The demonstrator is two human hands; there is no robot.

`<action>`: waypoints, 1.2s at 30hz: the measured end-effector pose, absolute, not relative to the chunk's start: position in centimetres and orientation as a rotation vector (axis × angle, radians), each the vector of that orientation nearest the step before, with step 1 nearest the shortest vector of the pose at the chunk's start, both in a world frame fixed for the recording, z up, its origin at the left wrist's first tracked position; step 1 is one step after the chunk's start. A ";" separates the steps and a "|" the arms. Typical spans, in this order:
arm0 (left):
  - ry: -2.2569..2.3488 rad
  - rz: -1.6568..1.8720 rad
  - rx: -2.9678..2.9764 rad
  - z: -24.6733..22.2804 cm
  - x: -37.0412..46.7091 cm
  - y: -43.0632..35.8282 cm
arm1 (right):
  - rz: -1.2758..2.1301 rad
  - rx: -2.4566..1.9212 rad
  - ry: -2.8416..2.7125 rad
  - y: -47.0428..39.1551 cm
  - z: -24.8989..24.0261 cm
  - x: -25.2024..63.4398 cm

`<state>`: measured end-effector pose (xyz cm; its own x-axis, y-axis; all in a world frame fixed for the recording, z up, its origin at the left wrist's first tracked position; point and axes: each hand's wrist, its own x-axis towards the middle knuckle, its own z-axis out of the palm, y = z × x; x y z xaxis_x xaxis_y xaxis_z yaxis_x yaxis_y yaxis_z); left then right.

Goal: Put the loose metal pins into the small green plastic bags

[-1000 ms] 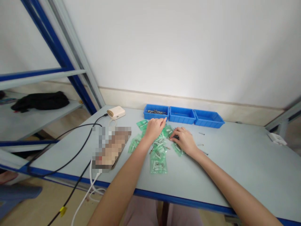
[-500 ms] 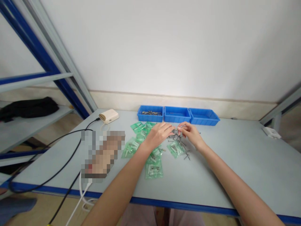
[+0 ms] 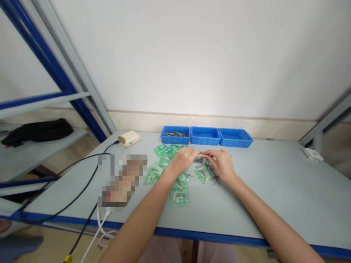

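My left hand (image 3: 185,160) and my right hand (image 3: 223,164) meet above the table, both with fingers closed. Their fingertips pinch a small metal screw (image 3: 201,153), mostly hidden by the fingers. Loose dark screws (image 3: 210,168) lie in a heap below my right hand. Beside that heap lies a small green plastic bag (image 3: 201,174) with metal and white pieces in it. Several similar green bags (image 3: 179,197) are spread beneath and around my left hand and forearm.
Behind the hands stand a left blue bin (image 3: 175,139) holding metal pins or screws, a middle blue bin (image 3: 205,141) and a right blue bin (image 3: 236,143). To the left are a cream box-shaped device (image 3: 129,138), a pixelated object (image 3: 123,182) and black cables (image 3: 79,193). A white adapter (image 3: 313,154) lies far right.
My hands have come closer together, fingertip to fingertip at the screw. The fingers of my right hand have closed in. The view has shifted slightly.
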<state>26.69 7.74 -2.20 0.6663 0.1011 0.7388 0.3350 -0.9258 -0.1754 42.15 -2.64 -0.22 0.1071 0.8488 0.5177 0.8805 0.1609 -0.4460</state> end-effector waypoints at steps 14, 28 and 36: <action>-0.450 -0.967 -2.648 -2.0 26.7 7.0 | 0.471 -1.552 -1.593 -2.4 -0.4 42.0; -0.355 -0.694 -2.759 -1.6 26.8 5.8 | 0.786 -1.526 -1.562 -2.2 0.7 44.1; -0.434 -0.779 -2.738 -2.1 27.1 5.8 | 0.415 -1.701 -1.675 -3.1 1.6 44.2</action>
<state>27.14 5.85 -2.14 0.8113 0.2119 0.5449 0.3521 -0.9211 -0.1662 44.24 -3.15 1.63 0.1114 0.9632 0.2445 0.7379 0.0846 -0.6695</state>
